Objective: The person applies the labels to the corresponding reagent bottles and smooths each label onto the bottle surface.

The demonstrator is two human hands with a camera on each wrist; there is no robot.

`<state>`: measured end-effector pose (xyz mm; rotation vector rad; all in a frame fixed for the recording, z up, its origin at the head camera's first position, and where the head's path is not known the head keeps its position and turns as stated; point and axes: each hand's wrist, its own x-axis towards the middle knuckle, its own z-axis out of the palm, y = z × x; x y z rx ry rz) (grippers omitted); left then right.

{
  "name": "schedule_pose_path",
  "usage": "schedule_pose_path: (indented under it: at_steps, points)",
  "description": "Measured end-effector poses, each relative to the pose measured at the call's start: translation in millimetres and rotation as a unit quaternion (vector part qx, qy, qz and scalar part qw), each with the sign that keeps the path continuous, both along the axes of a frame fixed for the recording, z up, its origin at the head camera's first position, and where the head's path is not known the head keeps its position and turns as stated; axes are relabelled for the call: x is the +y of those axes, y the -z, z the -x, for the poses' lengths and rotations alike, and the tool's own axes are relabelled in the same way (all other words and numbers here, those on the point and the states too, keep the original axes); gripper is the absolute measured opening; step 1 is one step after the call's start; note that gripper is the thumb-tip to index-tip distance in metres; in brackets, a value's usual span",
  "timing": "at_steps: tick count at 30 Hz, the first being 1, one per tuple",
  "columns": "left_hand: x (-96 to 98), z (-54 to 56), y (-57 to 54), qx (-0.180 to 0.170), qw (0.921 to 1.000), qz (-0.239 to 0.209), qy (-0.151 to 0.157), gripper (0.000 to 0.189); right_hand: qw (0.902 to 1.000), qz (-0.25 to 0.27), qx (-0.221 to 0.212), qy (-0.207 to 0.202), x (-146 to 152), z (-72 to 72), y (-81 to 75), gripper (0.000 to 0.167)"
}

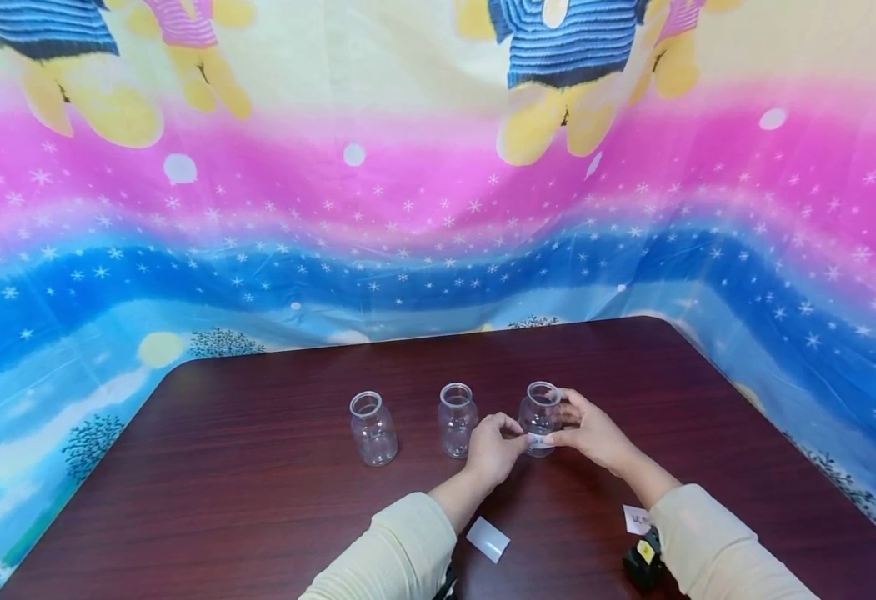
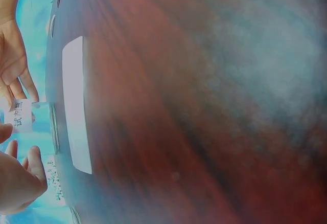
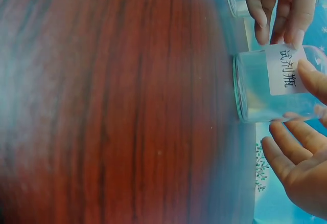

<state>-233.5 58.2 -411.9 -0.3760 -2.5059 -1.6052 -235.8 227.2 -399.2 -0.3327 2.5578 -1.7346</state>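
A clear glass jar [image 1: 539,414] stands upright at the right of a row. My right hand [image 1: 595,433] holds it, with fingers round its far right side and the thumb [image 3: 312,81] pressing a white label [image 3: 284,70] on the front. The label bears printed black characters. From the other side, my left hand [image 1: 496,450] pinches the label's left edge, its fingertips right at the glass. Two more clear jars stand to the left, a middle jar [image 1: 456,421] close to my left hand and a left jar [image 1: 374,429]. All three are lidless and look empty.
On the dark red wooden table [image 1: 257,467], a blank white slip [image 1: 488,540] lies in front of my left hand. Another printed label [image 1: 636,520] lies partly under the right sleeve, beside a black device [image 1: 642,562]. A colourful patterned curtain [image 1: 407,208] hangs behind the table.
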Motion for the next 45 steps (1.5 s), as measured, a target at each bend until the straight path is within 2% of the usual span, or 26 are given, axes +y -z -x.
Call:
schedule_pose_path:
  at_steps: [4,8,16,19,26,31,36,45]
  points:
    - [0.6,-0.1,-1.4,-0.029,0.9994,-0.013,0.011,0.024,0.9999,0.003,-0.005,-0.01,2.3,-0.3,-0.2,0.058]
    - [1.4,1.2,-1.7,-0.041,0.9988,-0.001,0.027,0.034,0.9998,-0.007,-0.01,-0.014,4.1,-0.5,-0.6,0.058]
    - [0.5,4.5,0.2,-0.032,0.9965,0.061,0.048,0.043,0.999,-0.043,-0.004,-0.007,4.6,0.1,4.7,0.064]
    - [-0.8,4.8,0.0,-0.028,0.996,0.068,0.05,0.043,0.9982,-0.059,0.006,-0.004,3.7,-0.2,7.5,0.066]
    - [0.6,4.5,-0.4,0.006,0.9938,0.103,0.042,0.042,0.9955,-0.089,0.026,0.019,-0.5,-1.2,9.6,0.069]
    - [3.2,5.9,2.2,0.014,0.9941,0.103,0.031,0.042,0.9927,-0.11,0.035,0.036,-3.3,-1.5,10.8,0.072]
    - [3.1,8.0,2.4,0.02,0.9954,0.09,0.025,0.038,0.9931,-0.101,0.035,0.048,-3.1,0.7,12.0,0.065]
    - [1.2,10.8,-2.2,0.015,0.9959,0.083,0.032,0.036,0.9952,-0.085,0.033,0.036,1.0,2.6,10.2,0.058]
